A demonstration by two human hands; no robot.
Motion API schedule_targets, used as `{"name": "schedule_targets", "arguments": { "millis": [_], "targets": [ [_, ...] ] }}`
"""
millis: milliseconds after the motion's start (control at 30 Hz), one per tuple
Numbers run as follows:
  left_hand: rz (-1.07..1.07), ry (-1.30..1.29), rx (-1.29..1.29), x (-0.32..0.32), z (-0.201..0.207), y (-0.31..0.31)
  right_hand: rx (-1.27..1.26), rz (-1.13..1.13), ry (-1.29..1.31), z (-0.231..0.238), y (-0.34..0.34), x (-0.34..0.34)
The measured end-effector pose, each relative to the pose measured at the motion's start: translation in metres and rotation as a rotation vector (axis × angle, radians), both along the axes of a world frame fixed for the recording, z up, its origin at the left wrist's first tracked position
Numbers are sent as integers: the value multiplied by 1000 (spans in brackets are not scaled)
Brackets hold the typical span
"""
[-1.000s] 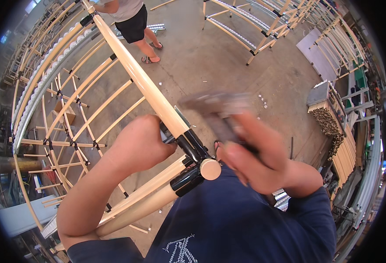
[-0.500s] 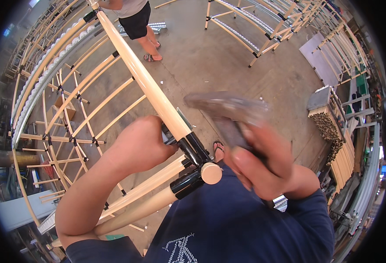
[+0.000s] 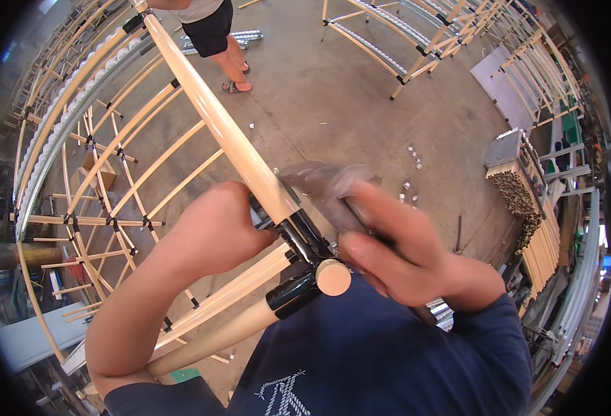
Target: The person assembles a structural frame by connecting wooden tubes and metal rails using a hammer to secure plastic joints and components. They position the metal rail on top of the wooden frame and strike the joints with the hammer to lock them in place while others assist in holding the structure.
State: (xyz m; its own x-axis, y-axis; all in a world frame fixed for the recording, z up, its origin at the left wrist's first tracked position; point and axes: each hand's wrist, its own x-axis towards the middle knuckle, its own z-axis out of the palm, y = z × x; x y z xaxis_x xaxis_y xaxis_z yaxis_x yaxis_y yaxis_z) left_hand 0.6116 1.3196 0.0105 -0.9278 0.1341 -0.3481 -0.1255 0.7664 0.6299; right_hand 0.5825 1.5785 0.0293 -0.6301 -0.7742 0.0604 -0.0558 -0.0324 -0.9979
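My right hand [image 3: 409, 256] is wrapped round a hammer [image 3: 319, 187], blurred by motion. Its grey head lies against or just beside the beige pipe [image 3: 215, 125], and the handle end sticks out below my hand. On the pipe's other side, my left hand [image 3: 212, 225] is closed in a fist on a small metal piece [image 3: 260, 216], mostly hidden by my fingers and the pipe. Just below both hands, a black joint [image 3: 305, 236] connects the pipe to a second beige pipe [image 3: 215, 333]. A round beige cap [image 3: 334, 277] closes the end at this corner.
The frame with roller tracks [image 3: 76, 118] spreads along my left. Another person [image 3: 212, 31] stands at its far end. More racks [image 3: 395, 41] stand at the back right. A stack of pipes [image 3: 517, 184] is at the right, and small white bits [image 3: 409, 186] lie on the floor.
The hammer and my right hand have moved left and slightly down, bringing the hammer head to the pipe. My left hand keeps its hold. The view has shifted slightly.
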Motion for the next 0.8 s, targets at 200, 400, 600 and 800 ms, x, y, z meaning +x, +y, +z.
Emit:
{"name": "schedule_targets", "arguments": {
  "millis": [200,400,600,800],
  "targets": [
    [-10,-13,2,-1,1,0,-138,-156,-38,20,18,11],
    [-14,-22,-2,1,0,1,3,-77,-204,17,10,3],
    [-19,-18,-10,-3,1,2,-305,-55,-119,-8,6,6],
    [-22,-15,-11,-2,0,0,-218,-18,-182,11,16,6]
  ]
}}
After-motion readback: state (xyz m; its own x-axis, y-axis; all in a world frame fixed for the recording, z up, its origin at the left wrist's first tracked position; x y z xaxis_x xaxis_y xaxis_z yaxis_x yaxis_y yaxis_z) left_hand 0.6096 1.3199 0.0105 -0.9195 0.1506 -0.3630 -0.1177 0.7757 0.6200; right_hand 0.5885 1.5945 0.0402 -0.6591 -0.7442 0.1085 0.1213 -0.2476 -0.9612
